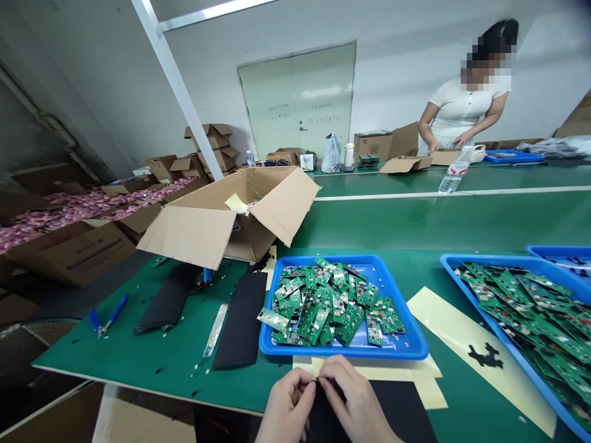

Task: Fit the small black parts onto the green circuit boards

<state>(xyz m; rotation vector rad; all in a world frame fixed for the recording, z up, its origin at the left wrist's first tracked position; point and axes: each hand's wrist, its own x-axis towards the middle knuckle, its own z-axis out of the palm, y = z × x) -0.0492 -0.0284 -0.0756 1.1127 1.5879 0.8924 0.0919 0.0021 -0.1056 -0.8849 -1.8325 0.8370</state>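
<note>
My left hand [287,403] and my right hand [349,397] meet at the front edge of a blue tray [344,352]. Both are closed, fingertips pinching a small pale-yellow piece [317,365] that looks like backing paper; the fingers cover most of it. Below my hands lies a black sheet [399,403], with yellow paper sheets [431,391] showing between it and the tray. Many small green circuit boards [323,301] lie heaped in the tray.
A second blue tray [462,261] of circuit boards stands right, beside yellow paper [431,307] bearing black pieces [486,355]. Left are a black sheet [242,320], blue-handled pliers [109,317] and an open carton [194,231]. A bottle [455,172] and another person [466,114] are across the table.
</note>
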